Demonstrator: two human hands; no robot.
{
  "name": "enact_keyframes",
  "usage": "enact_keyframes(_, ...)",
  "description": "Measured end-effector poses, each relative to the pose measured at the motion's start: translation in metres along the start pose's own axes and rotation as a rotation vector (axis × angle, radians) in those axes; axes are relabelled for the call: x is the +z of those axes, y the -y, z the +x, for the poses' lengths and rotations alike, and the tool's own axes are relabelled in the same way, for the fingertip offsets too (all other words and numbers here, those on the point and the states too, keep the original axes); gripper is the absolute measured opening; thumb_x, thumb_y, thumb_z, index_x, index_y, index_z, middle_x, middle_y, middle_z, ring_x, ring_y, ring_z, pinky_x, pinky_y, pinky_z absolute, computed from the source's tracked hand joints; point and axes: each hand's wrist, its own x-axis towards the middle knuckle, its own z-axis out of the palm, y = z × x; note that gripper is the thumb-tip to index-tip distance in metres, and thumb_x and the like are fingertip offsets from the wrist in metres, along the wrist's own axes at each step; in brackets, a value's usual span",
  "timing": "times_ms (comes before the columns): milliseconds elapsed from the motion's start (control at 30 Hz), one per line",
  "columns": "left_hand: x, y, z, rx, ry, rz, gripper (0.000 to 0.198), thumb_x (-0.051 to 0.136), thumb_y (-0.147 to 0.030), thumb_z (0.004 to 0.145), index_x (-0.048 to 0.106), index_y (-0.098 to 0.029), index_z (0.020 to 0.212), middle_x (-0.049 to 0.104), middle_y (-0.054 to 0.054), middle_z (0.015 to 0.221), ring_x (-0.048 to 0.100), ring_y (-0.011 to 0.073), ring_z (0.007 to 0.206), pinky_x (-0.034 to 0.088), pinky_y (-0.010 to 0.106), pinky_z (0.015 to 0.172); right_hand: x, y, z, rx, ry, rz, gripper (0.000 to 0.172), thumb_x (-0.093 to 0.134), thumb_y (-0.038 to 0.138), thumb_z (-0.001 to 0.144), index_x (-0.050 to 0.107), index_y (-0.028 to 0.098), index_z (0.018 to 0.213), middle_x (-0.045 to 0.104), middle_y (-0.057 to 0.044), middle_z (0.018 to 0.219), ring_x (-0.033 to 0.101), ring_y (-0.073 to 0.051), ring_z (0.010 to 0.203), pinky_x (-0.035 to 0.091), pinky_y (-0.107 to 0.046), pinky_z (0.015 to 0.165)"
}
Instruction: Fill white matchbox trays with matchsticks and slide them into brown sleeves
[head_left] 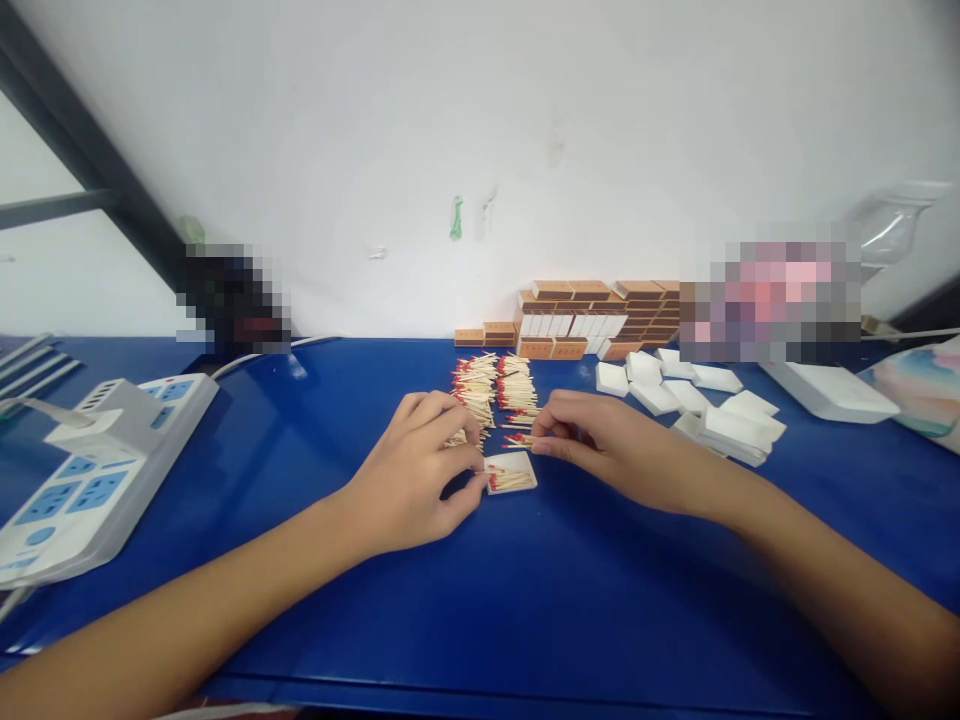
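Your left hand point(420, 470) is at the center of the frame, its thumb and index finger pinching the left edge of a small white matchbox tray point(519, 459). That tray lies on the blue tabletop point(465, 610) just below the frame's center, with some red-tipped matches point(506, 480) inside. Your right hand point(600, 440), right of center, grips a few more matches point(517, 440) between thumb and fingers, just above the tray's upper right corner, their red heads pointing left. Beyond your hands, two heaps of loose matches point(514, 385) lie side by side. Stacked matchboxes point(592, 306) stand against the wall at upper center-right, and loose white trays point(686, 396) are scattered at middle right. A white power strip point(150, 465) sits at the left edge, with a plug-in adapter point(112, 408) on it.
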Motion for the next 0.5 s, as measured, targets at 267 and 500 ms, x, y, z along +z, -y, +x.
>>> enact_keyframes(267,-0.0009,0.0036,0.0003,0.01,-0.026,0.051,0.011,0.065,-0.023,0.098,0.072,-0.018,0.091,0.071,0.007,0.105,0.058,0.0252,0.107,0.043,0.044,0.093,-0.0017,-0.0013,0.0003,-0.006,-0.023,-0.031,0.029,0.052,0.042,0.106,0.06,0.023,0.085,0.061,-0.001,0.081,0.055,-0.017,0.07,0.041,-0.03,0.064)
enact_keyframes(500,-0.0049,0.0051,0.0043,-0.137,-0.209,0.139,0.014,0.064,-0.026,0.099,0.071,-0.019,0.09,0.073,0.004,0.087,0.057,0.021,0.086,0.042,0.038,0.077,-0.001,-0.0059,-0.0042,-0.064,-0.071,-0.17,0.025,0.052,0.037,0.107,0.062,0.023,0.089,0.063,-0.003,0.088,0.06,-0.019,0.079,0.044,-0.03,0.069)
